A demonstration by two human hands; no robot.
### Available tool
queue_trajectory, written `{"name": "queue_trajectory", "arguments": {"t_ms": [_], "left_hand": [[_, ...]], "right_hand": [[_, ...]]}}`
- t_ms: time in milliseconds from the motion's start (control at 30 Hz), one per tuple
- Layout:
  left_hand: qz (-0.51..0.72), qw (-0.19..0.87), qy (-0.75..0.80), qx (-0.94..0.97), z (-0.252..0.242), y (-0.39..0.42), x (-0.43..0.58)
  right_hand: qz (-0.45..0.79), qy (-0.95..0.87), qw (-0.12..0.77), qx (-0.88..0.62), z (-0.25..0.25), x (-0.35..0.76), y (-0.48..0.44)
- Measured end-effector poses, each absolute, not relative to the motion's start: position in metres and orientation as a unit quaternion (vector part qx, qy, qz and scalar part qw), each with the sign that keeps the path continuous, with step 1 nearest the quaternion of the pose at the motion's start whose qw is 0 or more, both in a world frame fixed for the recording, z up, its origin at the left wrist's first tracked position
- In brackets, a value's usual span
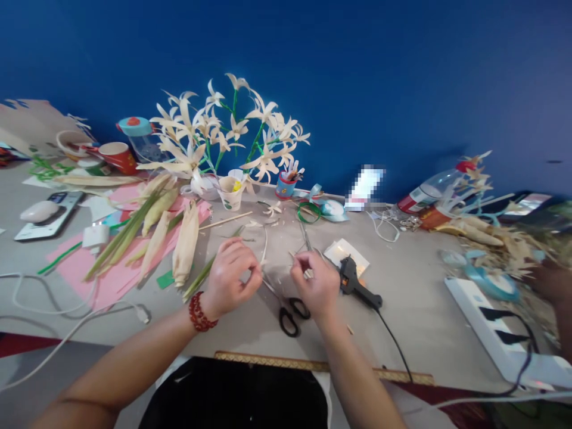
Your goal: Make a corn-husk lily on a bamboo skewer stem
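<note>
My left hand point(232, 274), with a red bead bracelet at the wrist, is curled closed over the grey table and pinches a thin pale strip point(264, 244) that rises from its fingers. Close to its right, my right hand point(313, 283) is also closed, pinching a small pale piece I cannot make out. Black-handled scissors point(288, 310) lie on the table between and just below both hands. A black glue gun point(355, 283) rests right beside my right hand. Corn husks point(185, 244) lie on pink paper point(109, 280) to the left.
A bouquet of husk flowers point(227, 131) stands at the back by paper cups point(230, 193). A phone point(47, 214), charger and white cables lie left. A power strip point(504, 339), blue tape roll point(491, 283), bottle and husk scraps are on the right. A wooden ruler point(322, 364) lines the near edge.
</note>
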State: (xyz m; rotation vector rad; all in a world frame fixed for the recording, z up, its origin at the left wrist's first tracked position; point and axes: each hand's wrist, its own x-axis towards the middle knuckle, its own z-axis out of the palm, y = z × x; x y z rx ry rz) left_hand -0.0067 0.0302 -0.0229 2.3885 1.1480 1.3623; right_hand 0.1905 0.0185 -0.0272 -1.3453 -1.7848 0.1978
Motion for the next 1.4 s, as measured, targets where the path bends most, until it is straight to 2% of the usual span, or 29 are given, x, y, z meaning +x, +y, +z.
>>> {"name": "queue_trajectory", "arguments": {"t_ms": [167, 300, 500, 633, 833, 933, 1033, 1133, 1233, 1400], "left_hand": [[0.425, 0.076, 0.381, 0.818, -0.023, 0.028, -0.005], [0.411, 0.070, 0.382, 0.825, -0.022, 0.027, -0.004], [0.429, 0.084, 0.387, 0.812, -0.021, 0.028, -0.004], [0.420, 0.079, 0.387, 0.817, -0.022, 0.028, -0.003], [0.434, 0.103, 0.387, 0.807, -0.023, 0.028, -0.006], [0.464, 0.227, 0.410, 0.752, -0.025, 0.031, -0.008], [0.445, 0.516, 0.413, 0.604, -0.028, 0.035, -0.008], [0.341, 0.774, 0.345, 0.407, -0.030, 0.039, -0.005], [0.248, 0.873, 0.294, 0.300, -0.031, 0.040, -0.004], [0.161, 0.909, 0.279, 0.266, -0.037, 0.039, -0.003]], "right_hand": [[0.171, -0.763, 0.411, -0.469, -0.023, 0.176, 0.015], [0.161, -0.771, 0.404, -0.464, -0.026, 0.172, 0.018], [0.128, -0.707, 0.439, -0.539, -0.030, 0.195, 0.023], [0.187, -0.756, 0.404, -0.479, -0.025, 0.184, 0.018], [0.138, -0.753, 0.385, -0.516, -0.026, 0.183, 0.019], [0.155, -0.700, 0.435, -0.545, -0.028, 0.196, 0.024], [0.311, -0.661, 0.491, -0.474, -0.029, 0.200, 0.026], [0.460, -0.650, 0.479, -0.369, -0.027, 0.194, 0.025], [0.507, -0.650, 0.451, -0.342, -0.023, 0.187, 0.024], [0.587, -0.559, 0.443, -0.382, -0.024, 0.183, 0.024]]}}
